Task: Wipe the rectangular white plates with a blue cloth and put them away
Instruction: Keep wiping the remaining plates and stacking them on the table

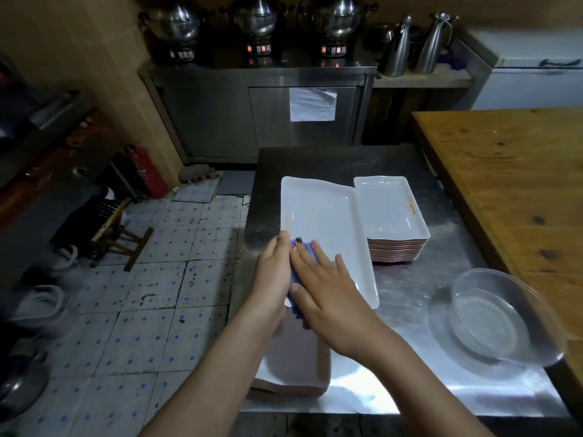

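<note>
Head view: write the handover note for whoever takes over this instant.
Left hand: holds the left rim of the plate over the steel table.
Right hand: flat, pressing the blue cloth on the plate's near end.
A stack of white plates stands just right of it; another pile lies under the forearms.
Done: unclear which pile is wiped.
Left: finish wiping this plate, put it away, continue.

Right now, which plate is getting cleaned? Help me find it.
Find the shiny steel table beside the wooden counter. Toward its left side is a single white plate, just left of the stack of white plates. Unlike those, the left hand holds its edge and the right hand presses a blue cloth on it.
</note>
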{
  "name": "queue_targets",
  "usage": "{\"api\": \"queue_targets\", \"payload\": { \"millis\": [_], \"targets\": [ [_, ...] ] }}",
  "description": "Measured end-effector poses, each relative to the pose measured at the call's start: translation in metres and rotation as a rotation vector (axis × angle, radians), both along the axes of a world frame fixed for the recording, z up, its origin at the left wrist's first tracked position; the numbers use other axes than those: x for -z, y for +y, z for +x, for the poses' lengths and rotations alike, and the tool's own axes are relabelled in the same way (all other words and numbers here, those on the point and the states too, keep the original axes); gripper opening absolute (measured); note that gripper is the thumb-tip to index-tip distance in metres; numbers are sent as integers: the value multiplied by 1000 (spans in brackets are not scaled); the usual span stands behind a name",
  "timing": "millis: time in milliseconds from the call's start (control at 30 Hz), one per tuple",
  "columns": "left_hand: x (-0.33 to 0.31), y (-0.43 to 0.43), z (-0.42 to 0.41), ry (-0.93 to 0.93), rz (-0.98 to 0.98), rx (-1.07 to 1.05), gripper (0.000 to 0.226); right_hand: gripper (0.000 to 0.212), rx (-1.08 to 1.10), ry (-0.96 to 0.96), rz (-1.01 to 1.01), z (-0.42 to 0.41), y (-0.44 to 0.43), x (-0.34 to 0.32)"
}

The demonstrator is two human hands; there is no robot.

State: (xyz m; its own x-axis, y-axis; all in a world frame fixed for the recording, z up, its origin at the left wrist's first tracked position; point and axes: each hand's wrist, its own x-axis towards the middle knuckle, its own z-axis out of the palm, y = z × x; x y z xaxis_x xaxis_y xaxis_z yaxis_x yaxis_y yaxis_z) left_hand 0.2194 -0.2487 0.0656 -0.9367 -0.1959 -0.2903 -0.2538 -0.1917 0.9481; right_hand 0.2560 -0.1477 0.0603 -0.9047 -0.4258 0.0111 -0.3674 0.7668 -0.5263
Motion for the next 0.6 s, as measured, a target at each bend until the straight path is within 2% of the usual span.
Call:
{"api": "queue_targets", "payload": {
  "millis": [133, 233, 333, 400, 533, 600],
  "targets": [
    [-1, -1, -3, 36, -83, -19, 32, 52, 72, 45, 90, -3, 8, 7],
    [-2, 1, 2, 36, -77, 31, 33, 54, 269, 129, 254, -30, 25, 8],
    [0, 2, 9, 14, -49, 85, 31, 54, 471, 141, 331, -55, 46, 6],
    [-3, -2, 8, 7, -61, 92, 31, 55, 451, 159, 339, -52, 47, 10],
    [-8, -17, -1, 17, -69, 26, 31, 67, 221, 102, 274, -9, 30, 29],
    [-6, -18, 1, 10, -76, 18, 29, 64, 230, 85, 278, -9, 35, 31]
  ]
}}
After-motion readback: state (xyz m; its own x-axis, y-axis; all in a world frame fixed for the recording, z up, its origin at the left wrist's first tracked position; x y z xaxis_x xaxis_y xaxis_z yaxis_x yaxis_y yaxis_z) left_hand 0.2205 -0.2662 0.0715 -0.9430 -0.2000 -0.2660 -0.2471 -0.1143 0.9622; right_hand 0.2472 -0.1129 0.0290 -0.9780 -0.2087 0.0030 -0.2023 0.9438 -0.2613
